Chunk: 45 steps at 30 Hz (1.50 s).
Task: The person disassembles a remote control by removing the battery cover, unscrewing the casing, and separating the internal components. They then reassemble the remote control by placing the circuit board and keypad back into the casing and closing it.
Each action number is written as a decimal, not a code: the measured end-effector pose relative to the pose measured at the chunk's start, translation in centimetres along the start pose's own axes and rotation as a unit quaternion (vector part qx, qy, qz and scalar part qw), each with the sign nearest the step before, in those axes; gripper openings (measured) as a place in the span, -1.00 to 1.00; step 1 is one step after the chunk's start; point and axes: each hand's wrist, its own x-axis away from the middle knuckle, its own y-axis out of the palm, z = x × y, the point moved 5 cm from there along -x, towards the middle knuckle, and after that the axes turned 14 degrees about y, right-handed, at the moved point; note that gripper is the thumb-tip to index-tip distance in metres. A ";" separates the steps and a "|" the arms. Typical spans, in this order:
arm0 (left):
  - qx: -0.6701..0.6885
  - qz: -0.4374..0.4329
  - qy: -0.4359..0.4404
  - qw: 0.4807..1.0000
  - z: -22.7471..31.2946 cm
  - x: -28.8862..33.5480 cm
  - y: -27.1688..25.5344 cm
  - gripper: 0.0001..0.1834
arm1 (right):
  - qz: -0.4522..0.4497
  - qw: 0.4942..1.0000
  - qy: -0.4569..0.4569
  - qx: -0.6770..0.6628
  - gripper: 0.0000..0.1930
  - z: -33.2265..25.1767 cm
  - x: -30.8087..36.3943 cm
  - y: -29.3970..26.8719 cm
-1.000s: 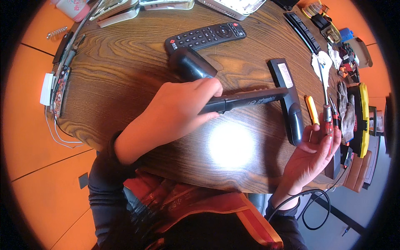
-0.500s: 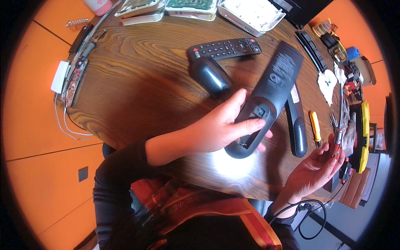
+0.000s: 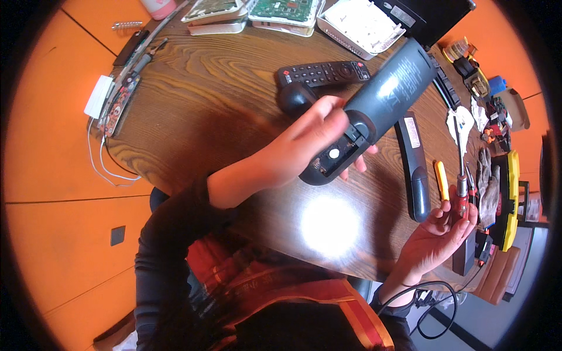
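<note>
My left hand (image 3: 298, 140) grips a black remote control (image 3: 395, 85) above the table, its printed back facing up. The battery compartment (image 3: 339, 153) lies uncovered, with a small round pale spot inside it. My thumb rests beside the compartment; some fingertips show beneath the remote. At the right, my right hand (image 3: 436, 240) is closed around a red-handled screwdriver (image 3: 461, 190), whose long shaft points away from me. Beyond my left hand, a glossy black rounded piece (image 3: 294, 97) lies against another remote with buttons (image 3: 328, 72). A face-down remote (image 3: 414, 167) lies between my hands.
A yellow-handled tool (image 3: 441, 180) and grey gloves (image 3: 487, 187) lie near the right edge of the wooden table (image 3: 205, 88). White casings with circuit boards (image 3: 287, 11) stand at the back. A circuit strip (image 3: 121, 105) with wires lies at the left edge.
The remote has risen and tilted, and my left thumb has moved off its battery compartment. My right hand has turned the screwdriver, so its long shaft now shows. The view has shifted slightly.
</note>
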 end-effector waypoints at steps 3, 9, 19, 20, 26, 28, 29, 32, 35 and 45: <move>0.082 0.044 0.030 0.995 0.8 0.6 0.4 -0.38 | 0.029 0.999 0.012 -0.006 -0.69 0.1 0.3 -0.4; 0.308 0.161 0.185 0.919 2.1 6.0 3.0 -0.36 | -0.001 0.995 -0.020 0.094 -0.59 0.4 1.5 -0.1; 0.262 0.317 0.235 0.881 1.5 10.5 3.2 -0.39 | -0.119 0.985 0.022 0.124 -0.39 -0.4 3.9 0.4; 0.254 0.321 0.238 0.880 1.6 10.8 3.2 -0.40 | -0.143 0.981 0.042 0.121 -0.37 -0.4 4.3 0.8; 0.263 0.315 0.245 0.878 1.9 11.7 2.7 -0.40 | -0.142 0.979 0.076 0.121 -0.52 -1.5 6.1 2.8; 0.256 0.316 0.245 0.880 1.9 11.9 2.4 -0.39 | -0.173 0.972 0.077 0.141 -0.51 -2.0 6.7 3.6; 0.250 0.318 0.244 0.882 1.9 11.9 2.3 -0.38 | -0.167 0.971 0.073 0.155 -0.50 -2.3 6.9 3.8; 0.220 0.329 0.246 0.885 1.9 12.1 2.0 -0.35 | -0.170 0.967 0.057 0.179 -0.47 -2.8 7.5 4.3; 0.188 0.346 0.250 0.884 2.1 12.3 1.7 -0.32 | -0.167 0.962 0.058 0.207 -0.48 -2.7 7.8 4.7; 0.247 0.380 0.352 0.819 3.5 11.8 0.7 -0.59 | -0.322 0.912 0.053 0.247 -0.66 -1.2 7.6 6.9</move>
